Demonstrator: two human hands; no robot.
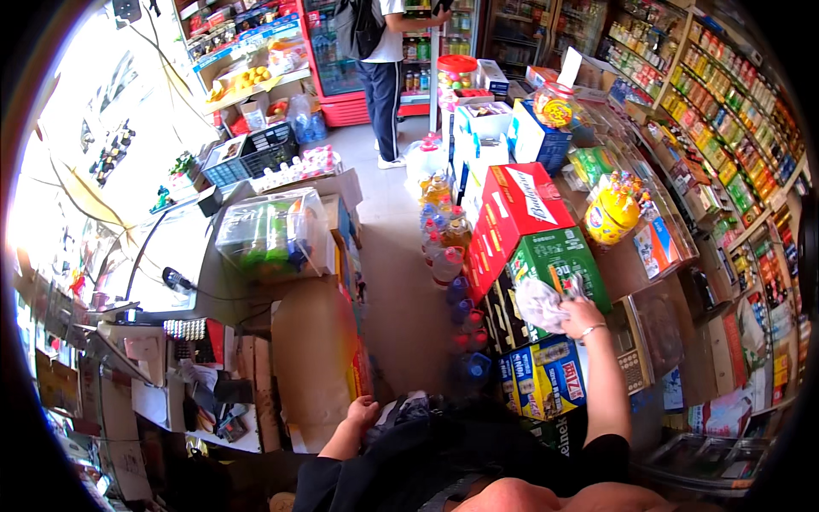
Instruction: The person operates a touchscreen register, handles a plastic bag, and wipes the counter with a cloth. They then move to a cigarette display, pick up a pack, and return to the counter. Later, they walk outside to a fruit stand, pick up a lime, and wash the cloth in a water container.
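Note:
My right hand point(583, 316) grips a crumpled whitish cloth point(540, 304), which lies against a green Heineken beer carton point(551, 251). A red Budweiser carton point(521, 195) sits just beyond the green one. Blue and yellow beer cartons point(541, 377) are stacked nearer to me. Low on the other side, my left hand point(363, 413) is beside the near corner of a brown cardboard sheet point(313, 365). Its fingers look curled, but whether they touch the edge or hold anything is unclear.
Bottles point(448, 262) line the floor beside the cartons. A glass counter point(659, 320) with a yellow candy tub point(611, 214) runs along the right. On the left stands a clear plastic bin point(275, 233). A person point(384, 77) stands by the drinks fridge point(345, 77).

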